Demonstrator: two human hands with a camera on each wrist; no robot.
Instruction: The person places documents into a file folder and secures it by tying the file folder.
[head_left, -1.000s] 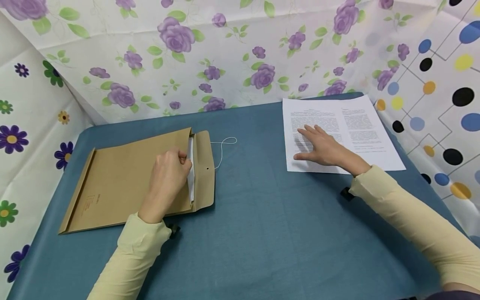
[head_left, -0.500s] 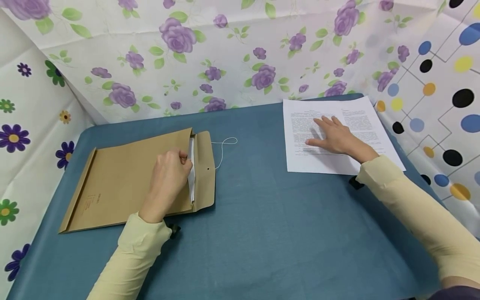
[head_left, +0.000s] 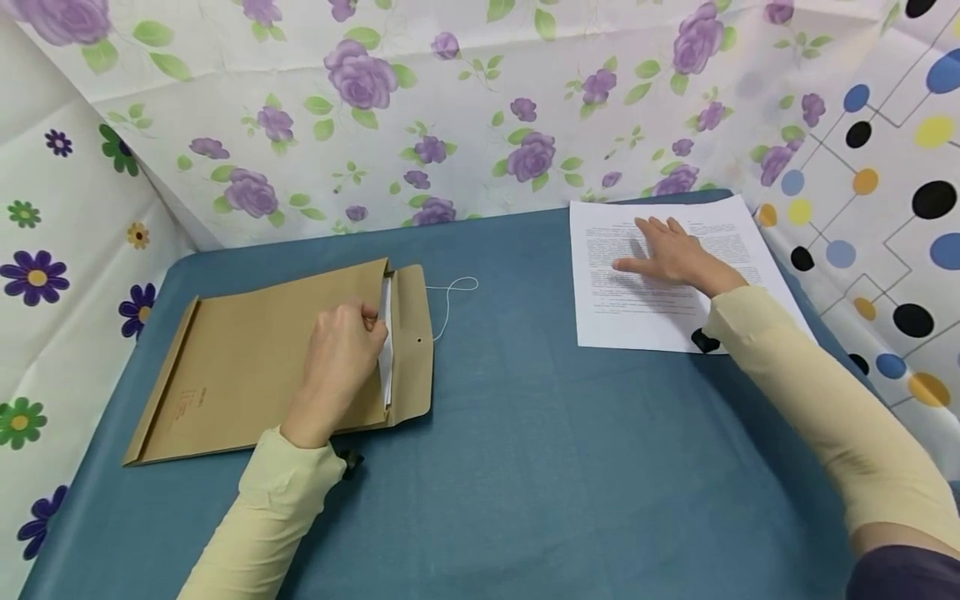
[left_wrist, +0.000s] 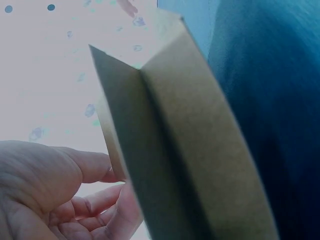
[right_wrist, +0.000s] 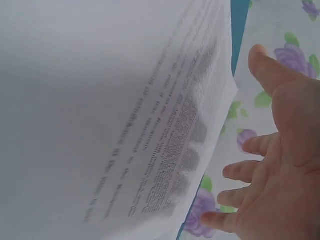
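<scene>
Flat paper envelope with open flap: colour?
The flat paper envelope is tan-brown; the head view shows it best.

A blue table [head_left: 525,475] holding an envelope and printed paper.
On the left lies a brown envelope [head_left: 247,358], flap [head_left: 414,375] facing right, with a thin white string [head_left: 447,307] looping beyond it; white printed paper [head_left: 637,327] lies far right.

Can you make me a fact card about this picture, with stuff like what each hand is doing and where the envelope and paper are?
Left hand: pinches the edge of the brown envelope
Right hand: fingers spread above the printed paper, not touching it
Brown envelope: on the table's left side, flap open
Inside envelope: something white shows at the opening
String: white, by the flap
Printed paper: on the table's far right
Table cover: blue
</scene>
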